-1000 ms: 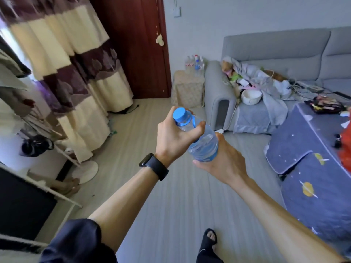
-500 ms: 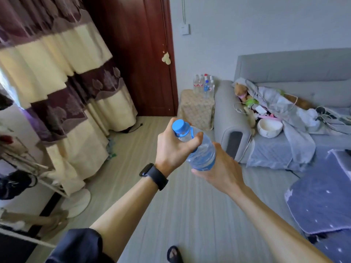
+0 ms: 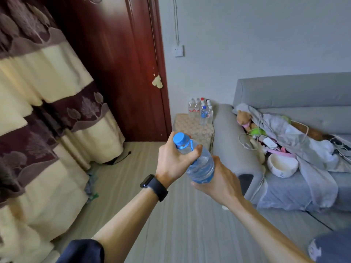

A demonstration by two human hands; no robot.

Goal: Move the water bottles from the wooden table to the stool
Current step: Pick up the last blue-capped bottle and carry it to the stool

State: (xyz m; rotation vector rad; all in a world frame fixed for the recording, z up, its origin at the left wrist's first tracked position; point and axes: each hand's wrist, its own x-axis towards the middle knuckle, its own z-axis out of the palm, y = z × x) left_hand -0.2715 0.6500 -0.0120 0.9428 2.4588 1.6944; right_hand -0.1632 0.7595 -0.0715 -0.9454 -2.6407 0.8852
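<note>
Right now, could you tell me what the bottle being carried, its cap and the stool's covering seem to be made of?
The bottle looks like thin clear plastic: see-through, glossy, ribbed. Its cap seems opaque blue plastic with a ridged edge. The stool appears wrapped in patterned beige fabric or vinyl; too soft-focus to say which. The left hand and right hand both hold the bottle.

The bottle (image 3: 199, 164) was clear with a blue cap (image 3: 179, 139). The curtain (image 3: 43, 111) showed cream and maroon bands with a leaf pattern. The door (image 3: 114, 63) was dark red-brown, the sofa (image 3: 294, 92) grey, the watch (image 3: 154, 185) black, and the stool (image 3: 191, 126) beige with a small repeating pattern.
</note>
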